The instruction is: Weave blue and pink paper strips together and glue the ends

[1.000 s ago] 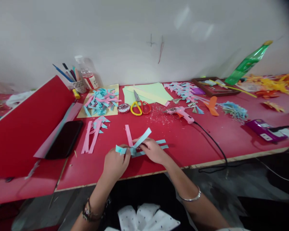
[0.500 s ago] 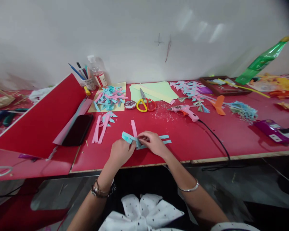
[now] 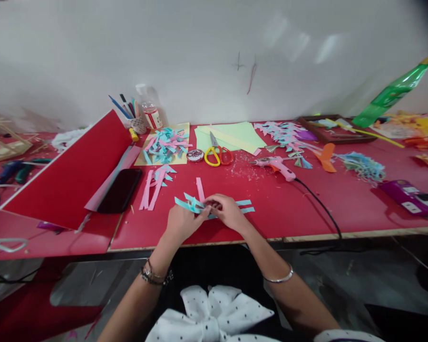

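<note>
My left hand (image 3: 182, 221) clamps blue paper strips (image 3: 189, 204); my right hand (image 3: 230, 213) meets it, grip hidden, can't tell; pink paper strip (image 3: 200, 188) just beyond

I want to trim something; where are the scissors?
In the head view, the scissors lie near the centre, blades over pale green paper, right of the round item, left of the pink glue gun.

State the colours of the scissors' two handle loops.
One yellow loop, one red loop; clearest in the head view.
</note>
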Motion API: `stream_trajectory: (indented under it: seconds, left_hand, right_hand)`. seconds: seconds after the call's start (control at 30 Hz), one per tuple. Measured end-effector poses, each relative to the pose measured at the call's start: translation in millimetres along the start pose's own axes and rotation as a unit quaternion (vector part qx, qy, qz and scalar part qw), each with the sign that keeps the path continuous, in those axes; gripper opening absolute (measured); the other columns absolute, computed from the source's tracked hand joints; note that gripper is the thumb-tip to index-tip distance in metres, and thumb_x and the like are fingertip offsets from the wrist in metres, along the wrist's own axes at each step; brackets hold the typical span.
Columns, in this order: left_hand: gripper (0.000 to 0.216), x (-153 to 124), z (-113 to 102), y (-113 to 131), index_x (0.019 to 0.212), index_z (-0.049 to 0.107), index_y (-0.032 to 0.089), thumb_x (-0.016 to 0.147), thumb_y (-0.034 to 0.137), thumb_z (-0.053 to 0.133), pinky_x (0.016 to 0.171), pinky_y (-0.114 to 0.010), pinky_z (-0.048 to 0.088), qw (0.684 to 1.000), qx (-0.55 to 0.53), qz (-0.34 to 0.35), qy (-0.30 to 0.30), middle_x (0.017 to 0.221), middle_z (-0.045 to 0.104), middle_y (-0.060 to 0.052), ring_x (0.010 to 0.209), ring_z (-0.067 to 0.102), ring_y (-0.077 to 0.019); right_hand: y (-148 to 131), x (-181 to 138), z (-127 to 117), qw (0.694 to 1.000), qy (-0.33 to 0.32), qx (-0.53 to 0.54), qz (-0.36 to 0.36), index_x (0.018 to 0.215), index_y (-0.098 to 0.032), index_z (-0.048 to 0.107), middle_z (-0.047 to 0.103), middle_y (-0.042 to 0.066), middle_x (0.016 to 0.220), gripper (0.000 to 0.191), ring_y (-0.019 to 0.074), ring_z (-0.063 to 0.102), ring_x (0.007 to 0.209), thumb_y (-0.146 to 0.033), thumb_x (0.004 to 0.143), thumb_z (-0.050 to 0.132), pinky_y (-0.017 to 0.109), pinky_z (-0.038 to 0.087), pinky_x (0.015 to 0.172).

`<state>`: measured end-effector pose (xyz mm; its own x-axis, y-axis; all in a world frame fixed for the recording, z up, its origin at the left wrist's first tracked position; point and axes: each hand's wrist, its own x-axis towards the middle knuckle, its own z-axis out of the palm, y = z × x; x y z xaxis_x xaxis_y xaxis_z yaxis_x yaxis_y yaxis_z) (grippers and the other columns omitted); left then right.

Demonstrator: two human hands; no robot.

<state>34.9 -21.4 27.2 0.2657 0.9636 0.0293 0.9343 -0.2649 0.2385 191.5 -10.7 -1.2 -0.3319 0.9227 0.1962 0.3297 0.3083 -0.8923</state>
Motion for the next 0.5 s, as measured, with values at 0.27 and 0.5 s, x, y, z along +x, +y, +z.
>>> stream_trajectory:
  seconds: [0.27,0.5]
  left_hand:
    - [0.045,3,11,1,0.066,0.063,0.012,0.085,0.036,0.03,0.045,-0.025,0.024,0.997,0.046,-0.033,0.046,0.056,0.061,-0.01,0.051,0.056,-0.019]
    - [0.044,4,14,-1,0.065,0.064,0.012,0.085,0.033,0.029,0.045,-0.025,0.024,0.997,0.044,-0.02,0.059,0.055,0.061,-0.01,0.05,0.055,-0.0174]
  right_hand:
    - [-3,0,0,1.0,0.006,-0.022,0.009,0.09,-0.018,0.065,0.062,0.005,0.082,0.018,0.0126,0.057,0.07,-0.022,0.08,0.05,0.024,0.043,0.063]
    - [2,1,-1,0.999,0.021,-0.027,0.024,0.096,-0.019,0.063,0.065,0.006,0.091,0.025,0.0139,0.059,0.078,-0.015,0.08,0.045,0.027,0.044,0.072]
